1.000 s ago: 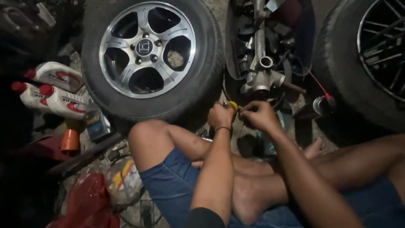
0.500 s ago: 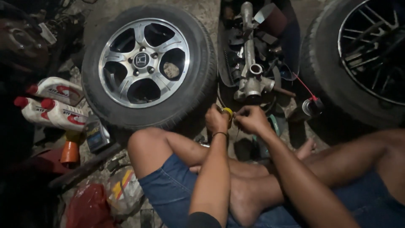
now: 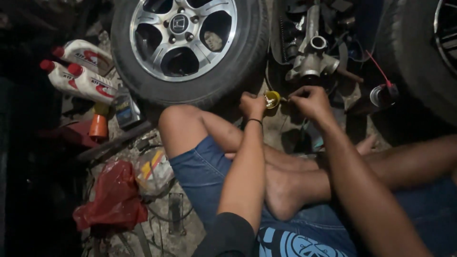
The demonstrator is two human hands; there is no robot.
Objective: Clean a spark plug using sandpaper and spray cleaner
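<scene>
Over on the far left, three white oil bottles with red caps (image 3: 81, 71) lie tumbled on the dirty floor, and just below them an orange cone-shaped funnel (image 3: 99, 127) stands beside a small dark can (image 3: 126, 109). Lower down, a crumpled red plastic bag (image 3: 114, 197) sits among scraps and cables.

Next along, a car wheel with a silver alloy rim (image 3: 183, 38) lies flat, its tyre almost against the person's raised knee. The person sits on the ground in blue denim shorts, legs folded, one bare foot tucked under.

The left hand (image 3: 252, 103), with a dark band at the wrist, is closed around a small yellow cap (image 3: 273, 99), holding it by its near side so its open mouth faces up; something pale sits inside it, too small to make out. The cap hangs in the air just past the knee, between the two hands and just in front of the metal part beyond.

The right hand (image 3: 309, 101) sits right beside it, fingers pinched together on a thin piece that reaches to the cap's rim; I cannot tell what it is.

Behind the hands lies a grey metal steering-gear housing (image 3: 312, 52). Further right, a spray can with a red straw (image 3: 383, 90) rests by a second tyre (image 3: 414, 52) at the edge.
</scene>
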